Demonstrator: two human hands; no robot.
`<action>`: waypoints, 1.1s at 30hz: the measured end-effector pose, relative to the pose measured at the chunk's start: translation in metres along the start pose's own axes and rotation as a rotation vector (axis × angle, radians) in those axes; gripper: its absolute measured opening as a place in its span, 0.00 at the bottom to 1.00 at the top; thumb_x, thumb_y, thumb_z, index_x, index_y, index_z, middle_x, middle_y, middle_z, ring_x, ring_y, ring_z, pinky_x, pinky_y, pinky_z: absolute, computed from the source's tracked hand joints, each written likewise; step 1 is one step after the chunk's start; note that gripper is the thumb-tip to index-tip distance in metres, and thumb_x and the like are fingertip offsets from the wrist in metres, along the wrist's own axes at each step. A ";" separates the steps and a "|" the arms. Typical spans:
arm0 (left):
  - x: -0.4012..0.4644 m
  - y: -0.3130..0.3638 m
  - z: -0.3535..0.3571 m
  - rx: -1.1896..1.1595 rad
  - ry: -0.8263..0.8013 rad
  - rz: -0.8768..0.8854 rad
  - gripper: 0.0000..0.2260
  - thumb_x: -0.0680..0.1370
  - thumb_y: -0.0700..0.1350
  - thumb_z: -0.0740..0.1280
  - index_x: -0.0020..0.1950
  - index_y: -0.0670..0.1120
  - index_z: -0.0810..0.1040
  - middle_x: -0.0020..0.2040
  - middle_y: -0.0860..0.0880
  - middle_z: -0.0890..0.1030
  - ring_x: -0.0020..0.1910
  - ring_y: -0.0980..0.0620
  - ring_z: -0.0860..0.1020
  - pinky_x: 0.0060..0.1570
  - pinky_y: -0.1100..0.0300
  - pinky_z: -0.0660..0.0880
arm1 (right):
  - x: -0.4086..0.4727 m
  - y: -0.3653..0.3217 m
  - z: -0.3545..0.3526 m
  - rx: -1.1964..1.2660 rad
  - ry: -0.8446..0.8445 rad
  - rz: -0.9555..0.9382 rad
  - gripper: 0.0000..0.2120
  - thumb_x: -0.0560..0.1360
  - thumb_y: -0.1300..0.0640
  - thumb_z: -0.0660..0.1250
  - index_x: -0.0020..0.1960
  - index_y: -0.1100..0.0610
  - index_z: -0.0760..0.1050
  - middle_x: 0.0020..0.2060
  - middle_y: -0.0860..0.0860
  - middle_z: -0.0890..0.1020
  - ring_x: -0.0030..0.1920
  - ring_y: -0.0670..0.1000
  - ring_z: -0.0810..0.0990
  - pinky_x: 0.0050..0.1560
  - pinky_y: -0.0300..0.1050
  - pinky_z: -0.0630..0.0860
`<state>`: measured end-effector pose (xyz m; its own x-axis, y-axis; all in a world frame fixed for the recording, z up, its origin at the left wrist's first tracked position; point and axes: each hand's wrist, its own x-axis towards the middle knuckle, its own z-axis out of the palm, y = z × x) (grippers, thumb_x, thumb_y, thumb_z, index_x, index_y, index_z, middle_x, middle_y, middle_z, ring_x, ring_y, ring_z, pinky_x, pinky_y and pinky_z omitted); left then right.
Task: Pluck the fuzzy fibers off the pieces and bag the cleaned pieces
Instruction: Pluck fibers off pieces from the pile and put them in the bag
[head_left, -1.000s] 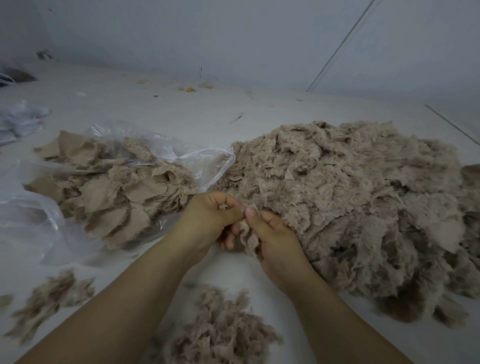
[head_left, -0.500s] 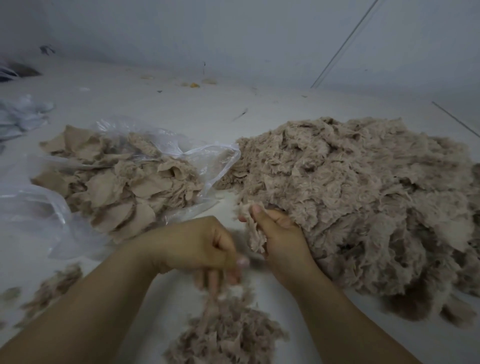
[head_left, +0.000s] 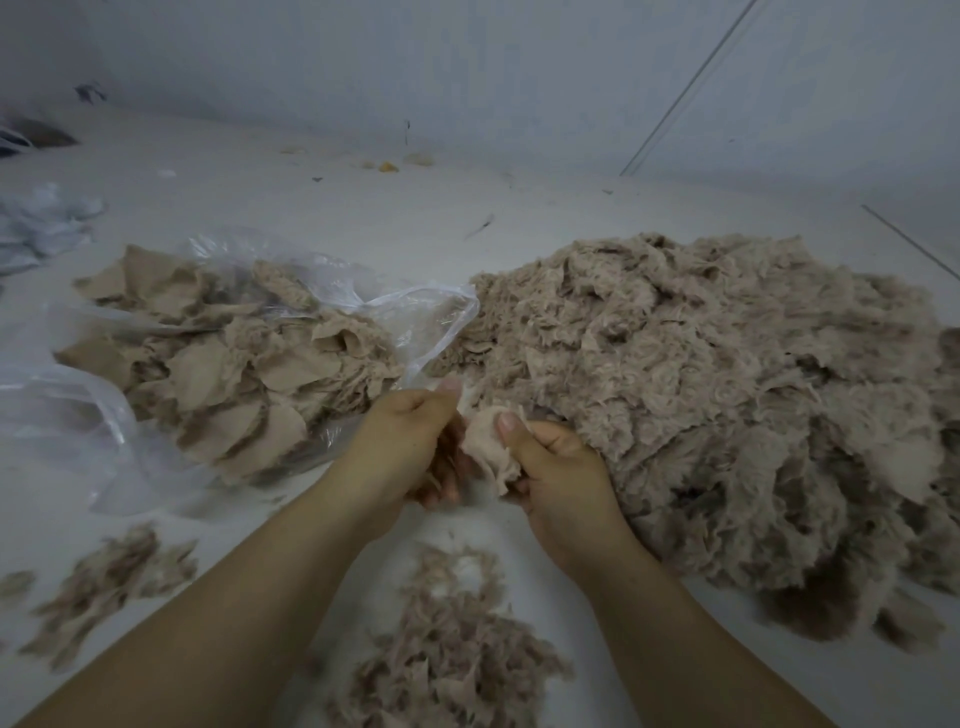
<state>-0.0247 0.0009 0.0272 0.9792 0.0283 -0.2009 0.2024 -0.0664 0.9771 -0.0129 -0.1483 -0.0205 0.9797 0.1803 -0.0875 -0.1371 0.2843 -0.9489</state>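
Note:
My right hand grips a small fuzzy beige piece, thumb pressed on its top. My left hand is right beside it, fingers curled at the piece's left edge and pinching its fuzz. Both hands sit in front of a big heap of fuzzy pieces on the right. A clear plastic bag at the left lies open on the floor and holds smooth cleaned pieces. A pile of plucked fibers lies below my hands.
A second, smaller scatter of fibers lies at the lower left. Crumpled clear plastic sits at the far left. Small scraps dot the pale floor near the wall behind.
My left hand dropped a tuft onto the fiber pile below, then rose back to the piece in my right hand. The right hand kept its hold and barely moved.

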 end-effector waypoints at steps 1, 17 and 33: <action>-0.002 0.001 0.000 0.065 -0.084 -0.023 0.24 0.78 0.61 0.64 0.37 0.40 0.78 0.30 0.39 0.79 0.21 0.46 0.73 0.21 0.63 0.66 | 0.000 0.000 -0.001 -0.007 -0.017 -0.007 0.26 0.71 0.44 0.70 0.44 0.70 0.78 0.35 0.63 0.80 0.37 0.58 0.78 0.40 0.48 0.78; -0.009 -0.010 0.006 -0.157 -0.178 -0.139 0.12 0.78 0.40 0.69 0.34 0.41 0.81 0.34 0.38 0.81 0.22 0.49 0.75 0.20 0.62 0.70 | -0.002 -0.003 0.001 0.097 -0.007 0.008 0.14 0.78 0.55 0.67 0.47 0.68 0.76 0.27 0.55 0.70 0.27 0.50 0.72 0.32 0.43 0.74; -0.008 -0.009 0.011 -0.181 -0.131 -0.100 0.14 0.76 0.48 0.71 0.41 0.38 0.75 0.30 0.41 0.78 0.20 0.48 0.73 0.19 0.63 0.68 | -0.001 -0.004 -0.002 0.000 -0.044 0.024 0.07 0.76 0.59 0.68 0.49 0.63 0.75 0.28 0.54 0.73 0.31 0.53 0.74 0.38 0.49 0.75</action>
<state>-0.0343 -0.0092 0.0191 0.9503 -0.1044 -0.2933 0.3042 0.1109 0.9461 -0.0127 -0.1519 -0.0176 0.9687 0.2285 -0.0973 -0.1610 0.2796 -0.9465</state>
